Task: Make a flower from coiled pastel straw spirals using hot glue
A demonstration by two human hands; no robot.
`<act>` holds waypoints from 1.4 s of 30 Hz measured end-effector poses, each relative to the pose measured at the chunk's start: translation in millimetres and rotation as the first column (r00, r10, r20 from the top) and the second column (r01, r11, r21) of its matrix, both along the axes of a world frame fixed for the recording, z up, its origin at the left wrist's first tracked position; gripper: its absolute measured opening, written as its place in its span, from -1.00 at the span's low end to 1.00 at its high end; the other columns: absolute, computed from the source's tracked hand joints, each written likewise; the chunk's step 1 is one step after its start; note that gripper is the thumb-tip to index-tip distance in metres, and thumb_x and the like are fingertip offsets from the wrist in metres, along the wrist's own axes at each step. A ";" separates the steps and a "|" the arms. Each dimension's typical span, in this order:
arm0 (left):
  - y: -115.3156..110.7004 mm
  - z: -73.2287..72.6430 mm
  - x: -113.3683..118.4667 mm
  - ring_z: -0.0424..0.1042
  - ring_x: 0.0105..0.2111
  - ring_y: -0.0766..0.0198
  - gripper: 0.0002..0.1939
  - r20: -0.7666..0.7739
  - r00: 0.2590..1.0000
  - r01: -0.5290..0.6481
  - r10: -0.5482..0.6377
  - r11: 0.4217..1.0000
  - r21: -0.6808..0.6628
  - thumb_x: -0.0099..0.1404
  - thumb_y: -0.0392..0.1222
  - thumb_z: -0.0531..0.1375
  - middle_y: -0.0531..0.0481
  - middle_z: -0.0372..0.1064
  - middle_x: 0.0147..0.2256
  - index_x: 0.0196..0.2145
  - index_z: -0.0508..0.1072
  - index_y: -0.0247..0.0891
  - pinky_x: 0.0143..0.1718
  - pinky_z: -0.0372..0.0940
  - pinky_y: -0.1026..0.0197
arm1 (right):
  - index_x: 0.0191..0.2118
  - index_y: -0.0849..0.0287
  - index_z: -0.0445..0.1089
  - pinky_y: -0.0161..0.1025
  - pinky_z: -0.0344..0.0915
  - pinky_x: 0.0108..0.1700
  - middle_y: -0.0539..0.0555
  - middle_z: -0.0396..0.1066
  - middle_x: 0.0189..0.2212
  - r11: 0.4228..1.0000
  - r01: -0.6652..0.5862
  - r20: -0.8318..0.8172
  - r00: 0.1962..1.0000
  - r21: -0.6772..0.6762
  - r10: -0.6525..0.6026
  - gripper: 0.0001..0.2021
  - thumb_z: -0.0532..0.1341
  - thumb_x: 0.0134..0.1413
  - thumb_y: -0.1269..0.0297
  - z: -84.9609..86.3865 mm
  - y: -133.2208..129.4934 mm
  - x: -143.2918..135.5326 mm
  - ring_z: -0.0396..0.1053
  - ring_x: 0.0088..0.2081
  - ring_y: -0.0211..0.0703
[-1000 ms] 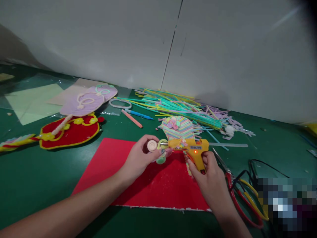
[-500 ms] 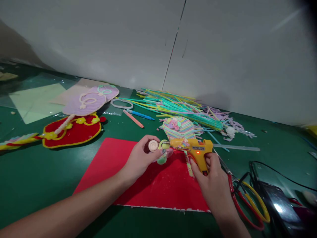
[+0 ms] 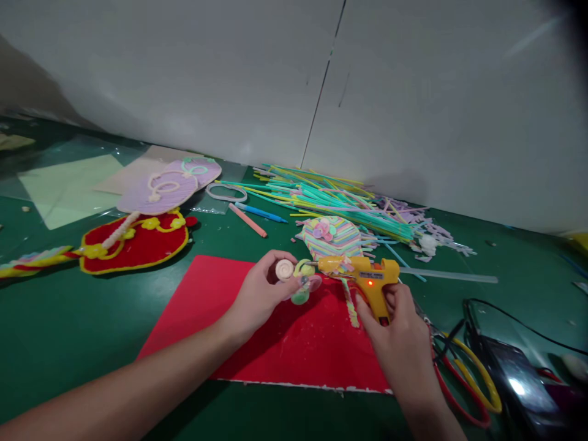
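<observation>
Closed in a pinch, my left hand (image 3: 260,288) holds a small pastel flower (image 3: 301,297) made of coiled loops in cream, yellow, green and pink. My right hand (image 3: 404,327) is wrapped round the handle of a yellow hot glue gun (image 3: 362,272), whose red light is on. The gun's nozzle points left and sits at the flower's yellow loop; whether it touches I cannot tell. A clear glue stick (image 3: 450,274) sticks out of the gun's back. Behind the gun lies a striped pastel fan (image 3: 335,237) with pink and green flowers and a twisted handle.
Under my hands is a red sheet (image 3: 184,318) on the green table (image 3: 59,331). Pipe cleaners (image 3: 331,199) are heaped by the wall. A red fan (image 3: 138,248) and a lilac fan (image 3: 158,190) lie left, two pens (image 3: 248,220) centre, scissors (image 3: 478,373) and a black device (image 3: 519,373) right.
My right hand has drawn the glue gun slightly to the right, with the nozzle shifting a little away from the flower's middle. My left hand and the flower stay in place.
</observation>
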State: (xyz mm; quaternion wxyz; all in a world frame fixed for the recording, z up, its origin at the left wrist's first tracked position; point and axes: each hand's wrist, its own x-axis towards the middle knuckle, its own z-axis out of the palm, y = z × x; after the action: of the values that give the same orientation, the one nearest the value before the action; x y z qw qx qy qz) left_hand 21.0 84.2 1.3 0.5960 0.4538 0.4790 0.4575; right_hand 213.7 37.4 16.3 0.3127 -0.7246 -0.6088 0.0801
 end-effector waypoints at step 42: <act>0.4 -8.2 -4.9 0.29 -0.36 0.30 -0.68 -0.030 0.969 0.247 -0.246 0.960 0.132 0.03 -0.16 0.25 0.03 0.28 -0.36 -0.24 0.31 -0.26 -0.37 0.23 0.29 | -0.46 0.15 0.48 -0.25 0.33 -0.32 0.01 0.49 -0.49 0.803 -0.507 -0.407 0.836 -0.313 0.369 -0.85 0.21 -0.09 0.21 45.2 45.0 -24.0 0.42 -0.41 -0.18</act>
State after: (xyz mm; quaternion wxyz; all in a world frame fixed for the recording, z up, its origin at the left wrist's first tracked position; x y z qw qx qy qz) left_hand 16.2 84.6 -6.9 0.6131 0.5522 0.3907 0.4081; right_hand 189.7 82.4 61.5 0.2230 -0.5870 -0.6704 0.3953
